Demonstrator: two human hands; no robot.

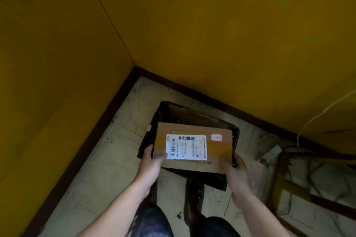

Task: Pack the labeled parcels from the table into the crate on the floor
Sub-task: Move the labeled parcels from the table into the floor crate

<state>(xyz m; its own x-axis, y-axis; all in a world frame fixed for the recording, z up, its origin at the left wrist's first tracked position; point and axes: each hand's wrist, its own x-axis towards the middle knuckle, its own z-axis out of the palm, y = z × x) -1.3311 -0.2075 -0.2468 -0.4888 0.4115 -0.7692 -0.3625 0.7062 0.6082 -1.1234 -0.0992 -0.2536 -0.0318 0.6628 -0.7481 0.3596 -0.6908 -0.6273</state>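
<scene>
Left hand [152, 161] & right hand [237, 171] grip parcel [217, 152] edges over crate [162, 120].

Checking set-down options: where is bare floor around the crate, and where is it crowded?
Bare floor lies between the crate and the left skirting, and a narrower strip behind it toward the corner. Right of the crate is crowded: power strip, cables, wooden frame.

head cam | worn at head height, wide-angle | facing forward and steeply down into floor [119, 159] corner between yellow walls [231, 34] | near above crate [212, 178], mid-frame
</scene>
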